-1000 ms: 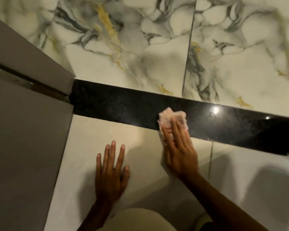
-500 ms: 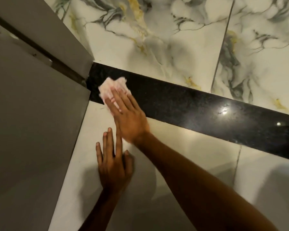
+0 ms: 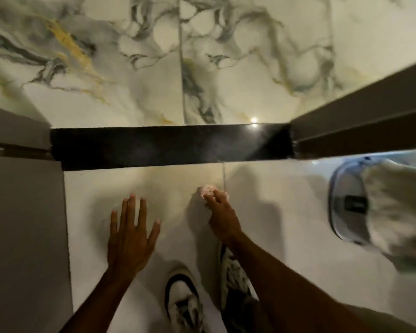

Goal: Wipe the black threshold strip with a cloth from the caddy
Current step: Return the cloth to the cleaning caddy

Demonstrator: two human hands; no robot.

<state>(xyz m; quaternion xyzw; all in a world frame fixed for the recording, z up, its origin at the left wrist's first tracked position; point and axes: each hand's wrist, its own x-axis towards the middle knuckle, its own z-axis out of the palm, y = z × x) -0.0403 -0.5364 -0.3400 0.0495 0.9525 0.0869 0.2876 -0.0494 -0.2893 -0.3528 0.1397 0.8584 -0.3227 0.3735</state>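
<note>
The black threshold strip (image 3: 171, 146) runs left to right across the doorway, glossy, with a light glint near its right end. My right hand (image 3: 222, 216) is shut on a small pink-white cloth (image 3: 208, 190), bunched at the fingertips. Hand and cloth are over the plain white floor tile, nearer to me than the strip and apart from it. My left hand (image 3: 130, 233) is open with fingers spread, palm down over the white tile to the left.
Grey door frame pieces flank the strip at left (image 3: 17, 140) and right (image 3: 360, 116). Marbled tiles (image 3: 130, 68) lie beyond the strip. A white round-edged container holding a pale cloth (image 3: 394, 207) sits at the right. My two shoes (image 3: 185, 301) stand below the hands.
My right hand with the cloth has left the strip's left end and pulled back toward me onto the white tile. The view has risen, now showing both shoes and the container at the right.
</note>
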